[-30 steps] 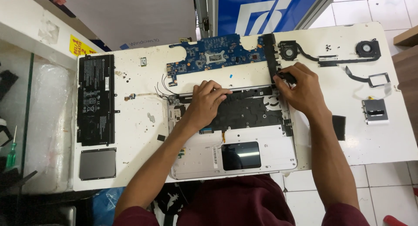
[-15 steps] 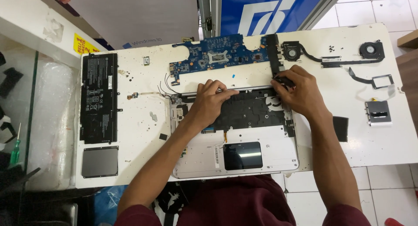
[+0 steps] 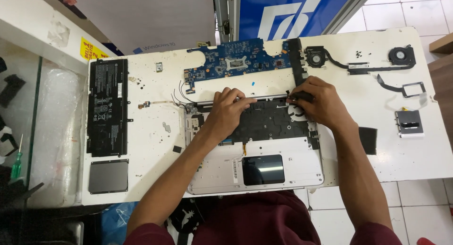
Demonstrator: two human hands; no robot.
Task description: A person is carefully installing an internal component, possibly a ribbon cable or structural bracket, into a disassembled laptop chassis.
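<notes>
Hands work apart on an opened silver laptop base (image 3: 283, 172) at the near table edge, left hand (image 3: 226, 114) pressing its black inner panel, right hand (image 3: 321, 106) pinching its far-right corner, while a yellow label (image 3: 92, 50) sits far left.

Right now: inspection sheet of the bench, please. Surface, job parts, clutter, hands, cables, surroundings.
Surface: white table, scuffed and stained.
Job's things: opened laptop base, silver, dark underside of its keyboard exposed, black touchpad near the front edge.
Clutter: blue mainboard, black battery, grey square plate, two fans on a heat pipe, small grey module, loose screws.
Hands: left hand flat on the base's rear edge; right hand pinching a small dark part at the rear right corner.
Cables: thin black wires at the base's rear left.
Surroundings: tiled floor, blue panel, green screwdriver on a glass counter.
</notes>
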